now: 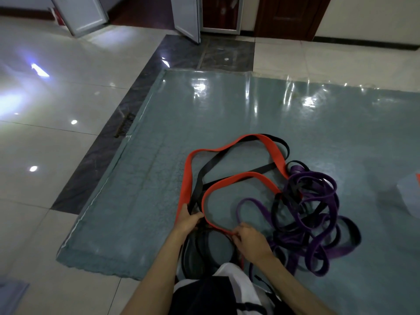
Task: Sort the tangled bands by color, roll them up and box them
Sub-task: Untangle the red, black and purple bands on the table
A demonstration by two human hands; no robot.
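Two hands on the red band | left hand grips its near bend with black bands | right hand pinches it just left of the purple bands pile | all on teal mat | risk imo: pulling hard cinches the black/purple knot, red's threaded through it

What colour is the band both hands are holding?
Red-orange: the band held by the left hand and right hand, seen in the head view.
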